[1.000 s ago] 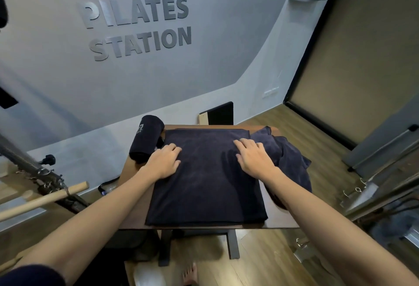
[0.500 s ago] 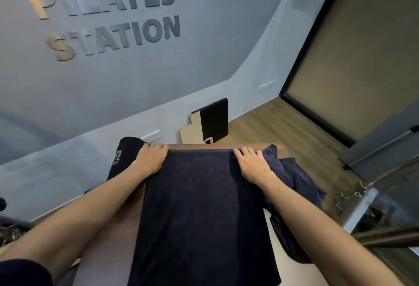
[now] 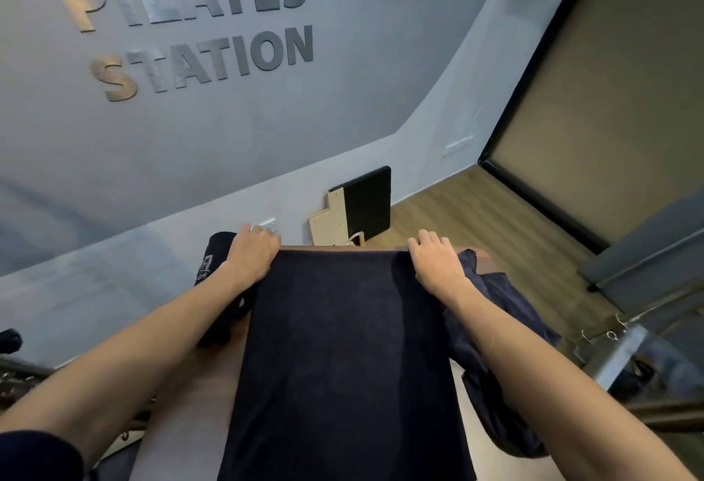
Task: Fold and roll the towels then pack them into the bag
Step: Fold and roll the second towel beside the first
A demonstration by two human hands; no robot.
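Wall lettering (image 3: pixel 190 23); black board (image 3: pixel 367 204) leaning beneath.

Raised metallic block letters (image 3: pixel 183 23) fixed to the grey-blue wall (image 3: pixel 381 61) read "PILATES" on the upper line and "STATION" on the line beneath. The rolled dark navy towel (image 3: pixel 215 257) beside the left hand carries a small pale printed mark, too small and blurred to read.

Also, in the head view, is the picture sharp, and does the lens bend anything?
In the head view, the wall lettering looks smeared, with warm glare on its left letters; straight wall lines bow from the wide lens; the folded towel is so dark that its texture hardly shows; the left hand and right hand stay fairly sharp.
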